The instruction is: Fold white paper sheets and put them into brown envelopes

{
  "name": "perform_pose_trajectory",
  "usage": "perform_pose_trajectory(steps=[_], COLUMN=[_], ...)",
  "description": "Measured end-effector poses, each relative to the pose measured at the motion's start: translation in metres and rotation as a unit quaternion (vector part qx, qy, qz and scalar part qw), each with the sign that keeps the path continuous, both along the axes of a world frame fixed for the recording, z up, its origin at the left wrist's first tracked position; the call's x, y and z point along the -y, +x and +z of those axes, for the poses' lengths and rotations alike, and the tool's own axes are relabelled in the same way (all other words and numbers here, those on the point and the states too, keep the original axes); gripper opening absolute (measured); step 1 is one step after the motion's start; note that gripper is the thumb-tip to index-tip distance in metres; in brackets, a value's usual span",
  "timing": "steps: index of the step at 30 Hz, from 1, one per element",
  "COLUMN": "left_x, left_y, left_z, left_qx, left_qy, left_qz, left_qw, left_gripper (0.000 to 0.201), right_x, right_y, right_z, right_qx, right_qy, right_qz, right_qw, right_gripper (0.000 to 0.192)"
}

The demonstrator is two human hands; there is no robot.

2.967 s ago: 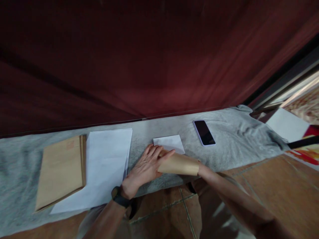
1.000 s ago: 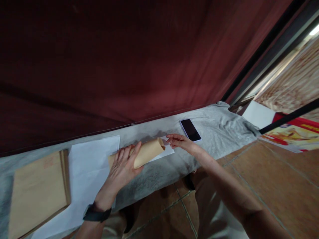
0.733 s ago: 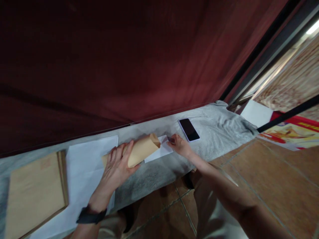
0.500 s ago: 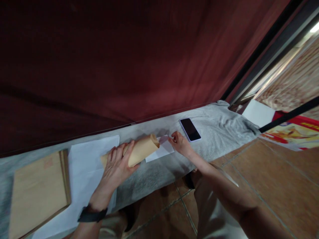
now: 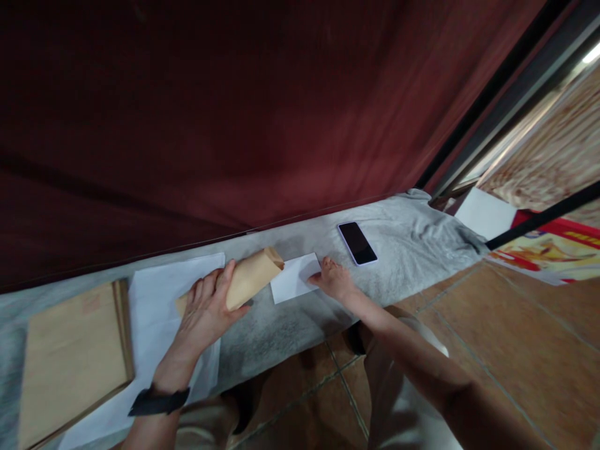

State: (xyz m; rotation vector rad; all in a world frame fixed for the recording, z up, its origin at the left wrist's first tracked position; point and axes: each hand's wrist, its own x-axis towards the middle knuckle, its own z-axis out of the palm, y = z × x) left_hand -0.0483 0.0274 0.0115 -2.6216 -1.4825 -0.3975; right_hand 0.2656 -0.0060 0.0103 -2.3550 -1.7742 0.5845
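My left hand is wrapped over a brown paper envelope, thumb on its near side. The envelope is bulged, and its gaping end faces right. A small white sheet of paper lies on the grey cloth just right of that end. My right hand rests at the sheet's right edge, thumb over the paper and the fingers apart from it, slightly bent. A dark-screened phone in a pale purple case lies just beyond my right hand.
At the left, a stack of brown envelopes lies partly over large white sheets. Grey cloth covers the narrow surface, and a dark red curtain hangs behind it. A red-and-yellow printed box sits at the right by a black bar.
My left hand has drawn the envelope left, off the white paper, so more of the sheet shows. My right hand has shifted slightly and lowered onto the sheet's edge, its pinch loosened.
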Motion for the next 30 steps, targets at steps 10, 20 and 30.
perform_pose_trajectory(steps=[10,20,30], left_x=[-0.005,-0.009,-0.011], left_y=[-0.003,-0.004,-0.004], left_z=[-0.007,-0.012,-0.015], left_qx=[0.024,0.032,0.035], left_qy=[-0.019,-0.044,-0.055], left_qz=[-0.011,-0.033,-0.036], left_qw=[0.999,0.998,0.997], left_gripper=[0.113,0.11,0.109], right_x=[-0.007,-0.016,-0.015], right_y=[0.01,0.034,0.081], right_z=[-0.013,-0.023,-0.01], right_qx=[-0.072,-0.371,-0.472], right_qy=[0.018,0.08,0.229], right_qz=[-0.037,-0.031,-0.07], right_qw=[0.997,0.925,0.848], right_gripper=[0.023,0.008,0.023])
